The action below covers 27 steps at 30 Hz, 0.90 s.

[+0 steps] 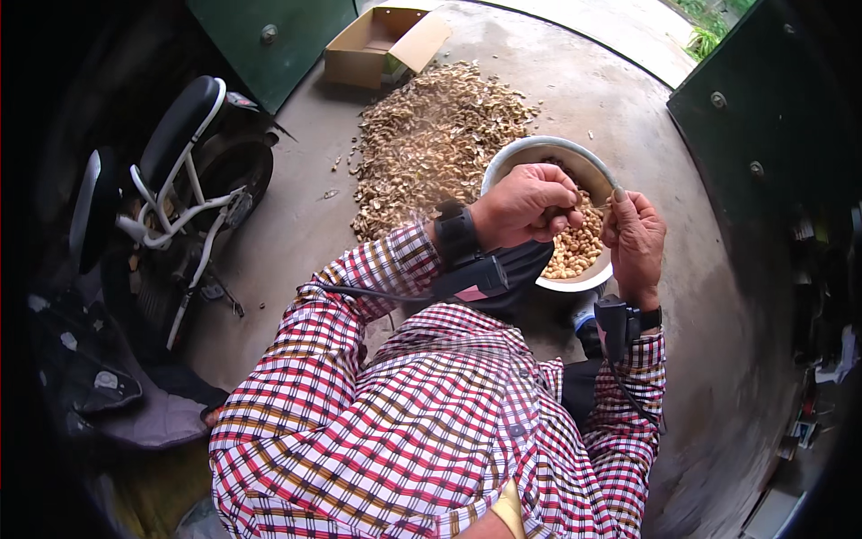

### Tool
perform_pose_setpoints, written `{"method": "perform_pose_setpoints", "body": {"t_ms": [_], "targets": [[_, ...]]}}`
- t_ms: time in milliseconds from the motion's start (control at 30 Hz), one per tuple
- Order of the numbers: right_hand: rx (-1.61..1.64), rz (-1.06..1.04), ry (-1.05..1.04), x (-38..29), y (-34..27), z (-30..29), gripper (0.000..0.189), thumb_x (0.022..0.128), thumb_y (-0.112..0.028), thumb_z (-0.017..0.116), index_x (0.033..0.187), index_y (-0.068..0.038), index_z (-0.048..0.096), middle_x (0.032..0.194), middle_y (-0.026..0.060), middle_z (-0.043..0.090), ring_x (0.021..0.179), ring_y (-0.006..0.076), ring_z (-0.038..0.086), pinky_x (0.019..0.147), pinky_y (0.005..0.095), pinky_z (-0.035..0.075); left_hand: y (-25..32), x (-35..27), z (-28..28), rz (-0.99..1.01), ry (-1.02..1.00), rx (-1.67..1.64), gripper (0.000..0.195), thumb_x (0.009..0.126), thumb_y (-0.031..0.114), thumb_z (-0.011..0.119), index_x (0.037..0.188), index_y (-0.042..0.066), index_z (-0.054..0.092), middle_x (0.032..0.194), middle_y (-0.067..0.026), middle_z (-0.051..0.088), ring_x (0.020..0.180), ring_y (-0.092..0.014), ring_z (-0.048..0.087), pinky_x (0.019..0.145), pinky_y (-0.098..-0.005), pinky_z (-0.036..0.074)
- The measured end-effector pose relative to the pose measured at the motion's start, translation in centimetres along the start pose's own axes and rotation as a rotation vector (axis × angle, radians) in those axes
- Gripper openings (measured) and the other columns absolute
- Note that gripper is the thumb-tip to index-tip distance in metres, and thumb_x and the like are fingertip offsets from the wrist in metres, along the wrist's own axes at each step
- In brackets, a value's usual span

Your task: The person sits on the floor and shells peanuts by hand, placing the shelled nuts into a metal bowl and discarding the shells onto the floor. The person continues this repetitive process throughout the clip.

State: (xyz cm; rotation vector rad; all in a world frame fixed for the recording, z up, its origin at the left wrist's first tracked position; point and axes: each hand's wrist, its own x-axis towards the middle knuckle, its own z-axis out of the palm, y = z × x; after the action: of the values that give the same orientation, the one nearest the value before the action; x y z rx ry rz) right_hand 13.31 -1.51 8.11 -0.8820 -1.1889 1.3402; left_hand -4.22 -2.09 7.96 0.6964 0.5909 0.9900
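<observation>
A round metal basin (pixel 502 162) stands on the floor before me, with many peanuts (pixel 572 252) in it. Over its middle is my left hand (pixel 532 202), fingers curled; whatever lies inside them is hidden. My right hand (pixel 633 229) is at the basin's right rim, thumb and forefinger pinched on a small, thin piece too fine to name. The two hands are close, fingertips facing each other. Beyond and to the left of the basin spreads a pile of peanut shells (pixel 431 141) on the floor.
An opened cardboard box (pixel 357 64) stands behind the shell pile. At the left is a two-wheeled vehicle with a black seat (pixel 178 131) and white frame. Green metal doors (pixel 761 121) flank the opening. Assorted items line the right edge. Cables run from the devices on both my wrists.
</observation>
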Motion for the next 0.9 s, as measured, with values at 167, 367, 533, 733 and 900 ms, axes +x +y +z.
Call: {"method": "perform_pose_setpoints", "body": {"t_ms": [167, 367, 533, 733, 900], "targets": [[-0.007, 0.023, 0.028, 0.0, -0.4, 0.6, 0.017, 0.086, -0.019, 0.054, 0.083, -0.002, 0.053, 0.056, -0.0027, 0.045, 0.043, 0.0030, 0.037, 0.040, 0.0157, 0.029, -0.9, 1.6, 1.0, -0.010, 0.005, 0.006, 0.002, 0.079, 0.006, 0.053, 0.080, 0.004, 0.051, 0.067, -0.0082, 0.059, 0.049, -0.009, 0.054, 0.035, -0.0195, 0.037], [-0.044, 0.005, 0.259, 2.6, 2.5, -3.6, 0.015, 0.085, -0.015, 0.054, 0.080, -0.001, 0.055, 0.062, -0.0006, 0.051, 0.044, 0.0027, 0.041, 0.038, 0.0163, 0.031, -2.6, 4.9, 1.6, -0.220, 0.019, 0.021, 0.013, 0.083, 0.010, 0.048, 0.093, 0.004, 0.052, 0.081, -0.0071, 0.054, 0.063, -0.011, 0.050, 0.055, -0.0208, 0.043], [0.296, 0.192, 0.257, 2.2, 5.2, -9.1, 0.016, 0.087, -0.016, 0.051, 0.086, 0.000, 0.053, 0.063, -0.0016, 0.044, 0.047, 0.0045, 0.039, 0.040, 0.0189, 0.030, -3.1, 4.4, 0.0, -0.206, 0.055, -0.026, 0.012, 0.086, 0.013, 0.046, 0.083, 0.002, 0.050, 0.067, -0.0085, 0.057, 0.049, -0.007, 0.049, 0.035, -0.0186, 0.034], [0.485, 0.195, 0.249, -0.4, 5.2, -11.4, 0.015, 0.087, -0.017, 0.050, 0.083, -0.002, 0.052, 0.064, -0.0022, 0.043, 0.050, 0.0048, 0.039, 0.043, 0.0195, 0.031, -2.3, 3.8, -0.4, -0.274, 0.050, -0.021, 0.009, 0.084, 0.011, 0.051, 0.090, 0.004, 0.050, 0.073, -0.0051, 0.056, 0.049, -0.005, 0.047, 0.037, -0.0149, 0.033], [0.663, 0.220, 0.195, -2.4, 5.1, -13.5, 0.020, 0.087, -0.023, 0.051, 0.075, -0.007, 0.049, 0.061, -0.0021, 0.041, 0.049, 0.0064, 0.039, 0.043, 0.0209, 0.031, -2.2, 3.0, 0.9, -0.205, 0.046, 0.040, 0.009, 0.084, 0.012, 0.051, 0.086, 0.003, 0.051, 0.068, -0.0051, 0.055, 0.047, -0.005, 0.045, 0.035, -0.0158, 0.031]]}}
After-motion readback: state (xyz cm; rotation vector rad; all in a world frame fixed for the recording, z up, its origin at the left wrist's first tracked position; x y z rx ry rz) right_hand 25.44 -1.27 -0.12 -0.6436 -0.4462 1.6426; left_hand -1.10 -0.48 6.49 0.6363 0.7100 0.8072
